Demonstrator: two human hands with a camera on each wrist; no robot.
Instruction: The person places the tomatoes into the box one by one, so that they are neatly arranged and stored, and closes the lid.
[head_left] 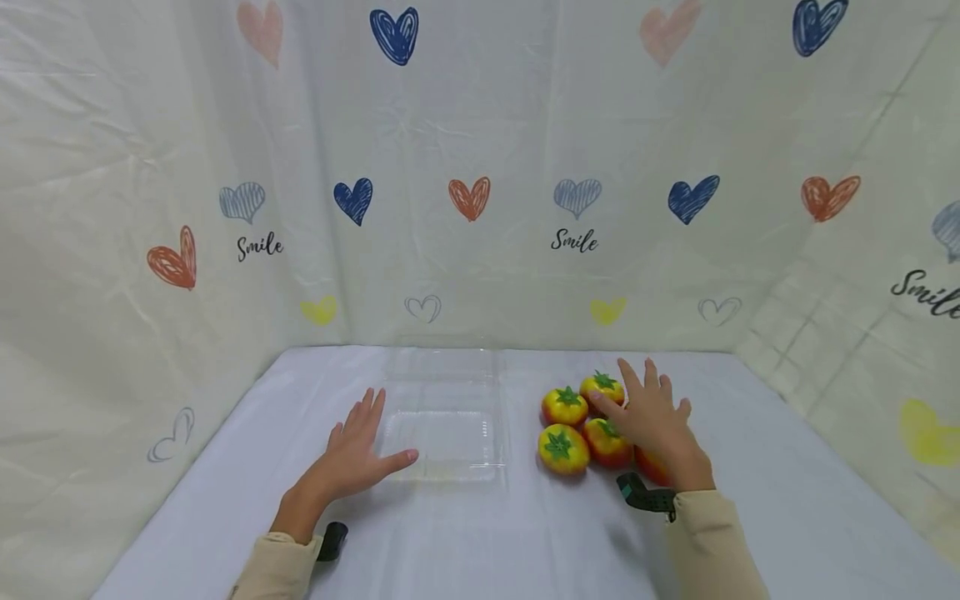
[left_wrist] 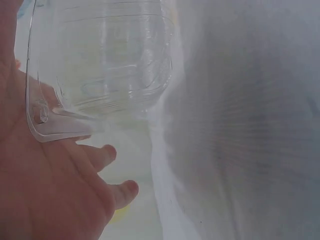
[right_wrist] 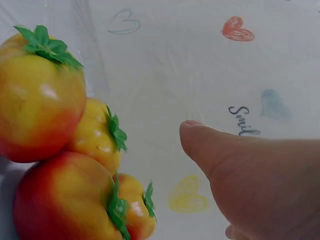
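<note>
Nearest: cream sleeves, dark band (head_left: 647, 494) on the right wrist. Left grip (head_left: 352, 454): fingers straight, thumb out wide, holding nothing; just left of the clear plastic container (head_left: 438, 446), thumb pointing at it. Contact there: can't tell. Right grip (head_left: 660, 425): spread wide, nothing held, palm side hidden from the head view, raised over the right part of the persimmons (head_left: 606, 443).

Five persimmons visible, yellow over red, green leafy tops, bunched on the worktop (head_left: 525, 542); most lie to the left of the right grip, one red one partly under it. Key relation, as judged: fruit down and to the left of the right grip, container further left past the fruit. Right hand clearly nearer to the fruit, left hand to the container. Fruit roundish, no long axis to line up with; container's long axis unclear, outline too faint.

Right wrist view adds a gap between thumb and fruit; in the head view the thumb overlaps a back persimmon and looks near touching. Left wrist view adds the container's rounded corner and moulded rim. Only the head view has both hands together. Beyond both grips: heart-print backdrop (head_left: 510, 275) with "Smile" lettering.
</note>
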